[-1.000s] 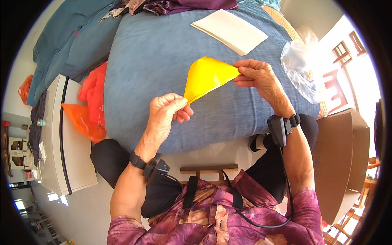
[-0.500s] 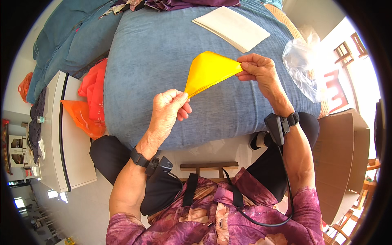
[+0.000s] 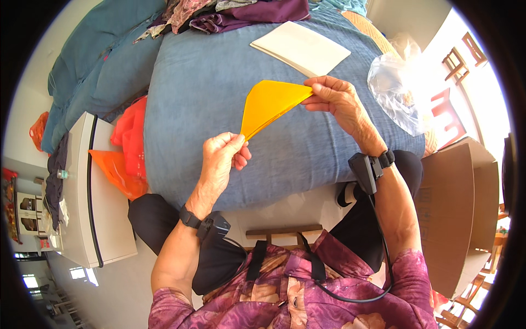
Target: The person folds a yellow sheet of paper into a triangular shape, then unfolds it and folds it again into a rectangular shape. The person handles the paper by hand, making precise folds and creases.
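The yellow folded sheet (image 3: 274,104) is held out in front of the person over the blue cover (image 3: 192,118), and both hands pinch it at opposite corners. Taking the clock face as centred on the sheet, the left hand (image 3: 222,151) grips its corner from between 7 and 8 o'clock, thumb pressed on top, while the right hand (image 3: 337,101) pinches the other corner from 3 o'clock, thumb against the fingers. Holding it well probably calls for a light, equal pull from both sides, enough to draw the long layered edge straight without creasing the corners. Matching the angle of the two wrists should help the layers lie flush and prevent a twist; a tighter squeeze would likely mark the sheet. The white stack of paper (image 3: 301,49) lies near, toward 1 o'clock, so a little clearance there seems wise. Both corner tips disappear under the thumbs, the sheet's underside is out of sight, and the layers cannot be counted. Whether it is paper or thin plastic is hard to tell. Farther out at 3 o'clock, glare washes out the clear plastic bag (image 3: 394,93); toward 12, the purple cloth (image 3: 274,13) is cut off.
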`<action>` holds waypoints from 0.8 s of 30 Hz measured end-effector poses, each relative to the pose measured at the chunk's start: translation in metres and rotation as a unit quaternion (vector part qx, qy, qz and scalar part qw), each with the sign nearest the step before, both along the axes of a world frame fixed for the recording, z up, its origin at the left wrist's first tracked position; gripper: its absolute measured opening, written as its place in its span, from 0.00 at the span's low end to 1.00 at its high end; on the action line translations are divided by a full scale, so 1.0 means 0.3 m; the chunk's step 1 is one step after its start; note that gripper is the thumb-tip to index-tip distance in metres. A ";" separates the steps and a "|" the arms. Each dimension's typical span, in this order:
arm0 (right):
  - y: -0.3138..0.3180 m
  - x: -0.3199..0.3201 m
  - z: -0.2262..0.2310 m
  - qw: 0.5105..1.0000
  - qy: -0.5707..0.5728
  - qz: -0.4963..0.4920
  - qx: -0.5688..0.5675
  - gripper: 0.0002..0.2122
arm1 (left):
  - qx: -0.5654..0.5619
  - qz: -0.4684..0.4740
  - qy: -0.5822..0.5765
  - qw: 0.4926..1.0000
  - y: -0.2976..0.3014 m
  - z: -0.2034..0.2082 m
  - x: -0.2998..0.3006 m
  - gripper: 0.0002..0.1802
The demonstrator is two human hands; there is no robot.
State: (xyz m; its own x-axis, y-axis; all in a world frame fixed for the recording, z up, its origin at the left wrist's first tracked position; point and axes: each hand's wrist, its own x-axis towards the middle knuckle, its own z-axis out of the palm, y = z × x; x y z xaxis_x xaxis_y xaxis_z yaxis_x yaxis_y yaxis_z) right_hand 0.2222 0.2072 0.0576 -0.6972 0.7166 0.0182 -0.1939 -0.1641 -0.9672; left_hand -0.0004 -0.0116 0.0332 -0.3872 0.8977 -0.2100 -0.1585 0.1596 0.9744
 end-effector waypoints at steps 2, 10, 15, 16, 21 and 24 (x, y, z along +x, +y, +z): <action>0.000 -0.002 -0.004 1.000 0.013 0.005 0.008 0.12 | -0.002 0.002 -0.013 1.000 0.001 0.001 0.001 0.14; 0.016 -0.002 -0.031 1.000 0.016 -0.013 0.008 0.13 | -0.001 -0.014 -0.044 0.999 0.017 0.001 0.032 0.13; 0.019 0.001 -0.028 0.999 0.033 -0.016 0.008 0.14 | 0.008 -0.013 -0.042 0.999 0.022 0.007 0.051 0.13; 0.018 -0.001 -0.026 0.999 0.043 -0.013 0.002 0.14 | 0.009 -0.011 -0.040 0.999 0.022 0.009 0.053 0.13; 0.014 -0.002 -0.016 0.998 0.061 -0.012 -0.007 0.14 | 0.014 -0.009 -0.038 0.999 0.024 0.014 0.065 0.13; 0.015 0.002 -0.008 0.998 0.064 -0.010 -0.016 0.13 | 0.019 -0.012 -0.041 0.999 0.027 0.011 0.069 0.13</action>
State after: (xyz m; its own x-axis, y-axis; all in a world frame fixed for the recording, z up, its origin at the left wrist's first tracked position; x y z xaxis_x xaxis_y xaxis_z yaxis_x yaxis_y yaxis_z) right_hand 0.2229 0.2118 0.0551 -0.6766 0.7316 0.0837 -0.3192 -0.1889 -0.9287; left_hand 0.0202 -0.0036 0.0366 -0.3480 0.9146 -0.2060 -0.2341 0.1280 0.9637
